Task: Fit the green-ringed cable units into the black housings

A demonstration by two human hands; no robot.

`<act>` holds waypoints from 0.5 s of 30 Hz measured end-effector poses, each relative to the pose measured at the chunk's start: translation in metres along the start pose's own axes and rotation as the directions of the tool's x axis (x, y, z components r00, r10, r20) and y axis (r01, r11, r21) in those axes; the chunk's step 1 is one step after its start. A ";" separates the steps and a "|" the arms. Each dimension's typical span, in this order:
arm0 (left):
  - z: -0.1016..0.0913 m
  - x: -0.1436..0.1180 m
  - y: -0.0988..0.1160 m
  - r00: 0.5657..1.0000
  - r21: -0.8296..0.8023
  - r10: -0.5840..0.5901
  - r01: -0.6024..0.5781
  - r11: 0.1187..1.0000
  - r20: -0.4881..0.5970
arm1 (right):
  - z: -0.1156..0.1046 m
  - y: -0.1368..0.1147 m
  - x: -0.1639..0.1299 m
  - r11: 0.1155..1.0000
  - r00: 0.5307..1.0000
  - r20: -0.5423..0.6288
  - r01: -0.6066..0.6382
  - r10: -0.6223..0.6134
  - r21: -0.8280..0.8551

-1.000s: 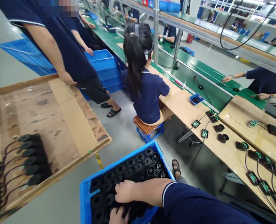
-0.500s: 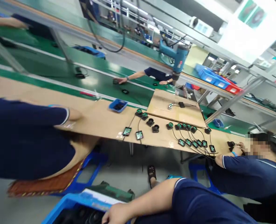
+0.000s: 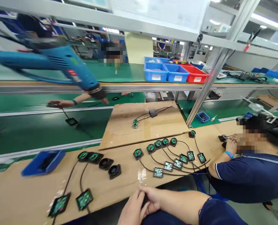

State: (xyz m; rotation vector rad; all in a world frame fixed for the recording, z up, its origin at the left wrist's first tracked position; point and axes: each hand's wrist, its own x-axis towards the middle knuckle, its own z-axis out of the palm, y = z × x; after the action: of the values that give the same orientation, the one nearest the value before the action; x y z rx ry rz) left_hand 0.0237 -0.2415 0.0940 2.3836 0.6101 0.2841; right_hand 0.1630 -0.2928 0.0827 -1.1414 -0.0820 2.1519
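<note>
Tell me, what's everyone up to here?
At the near edge of the cardboard-covered bench, the camera wearer's left hand and right hand meet; whether they hold anything is unclear. Beyond them lie round parts cabled to green circuit boards, plus two black parts without visible cables. To the right, a co-worker's hand is at a dark cylinder. Across the bench, another person's hand holds a dark piece.

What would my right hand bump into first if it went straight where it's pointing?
Your right hand would probably meet your left hand first, lying just ahead of it; whether they touch is unclear.
</note>
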 end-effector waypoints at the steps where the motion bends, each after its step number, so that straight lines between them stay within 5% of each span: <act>1: 0.007 0.032 0.014 0.999 0.032 0.028 -0.028 0.999 0.025 | -0.020 -0.018 -0.017 0.997 0.998 -0.024 0.055 -0.053 0.061; 7: 0.060 0.179 0.099 0.972 0.135 0.148 -0.174 0.975 0.183 | -0.124 -0.086 -0.111 0.817 0.922 -0.209 0.385 -0.325 0.429; 11: 0.069 0.238 0.149 0.918 -0.040 0.356 -0.355 0.934 0.173 | -0.178 -0.111 -0.161 0.617 0.721 -0.514 0.680 -0.465 0.396; 15: 0.048 0.269 0.171 0.861 -0.194 0.461 -0.425 0.884 0.214 | -0.232 -0.148 -0.219 0.507 0.582 -0.643 0.797 -0.498 0.329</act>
State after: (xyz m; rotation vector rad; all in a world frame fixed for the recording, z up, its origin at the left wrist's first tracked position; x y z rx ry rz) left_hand 0.3343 -0.2504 0.1798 2.3463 -0.0885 0.2025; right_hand 0.4998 -0.3693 0.1483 -0.9764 0.3115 1.0056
